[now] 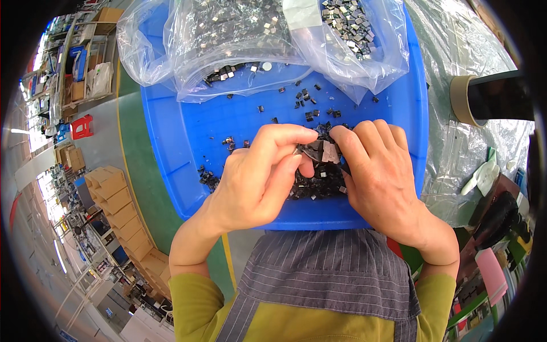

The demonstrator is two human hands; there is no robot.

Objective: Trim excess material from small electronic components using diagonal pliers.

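Observation:
Both of my hands meet over a blue plastic tray (165, 131). My left hand (253, 176) is closed in a pinch on a small dark part with a squarish, brownish-grey face (329, 153). From the other side, the fingers of my right hand (379, 171) curl down against the same part, its fingertips partly hidden. Under the hands lies a pile of small black pieces (319, 185), some with shiny faces. More black bits (302, 97) are scattered farther back in the tray.
Clear plastic bags (239, 40) full of small dark and silvery pieces (347, 25) fill the tray's far end. To the right, a roll of tape (462, 101) and a white glove-like item (483, 176) lie on silvery sheeting (447, 57). Cardboard boxes (122, 208) stand at left.

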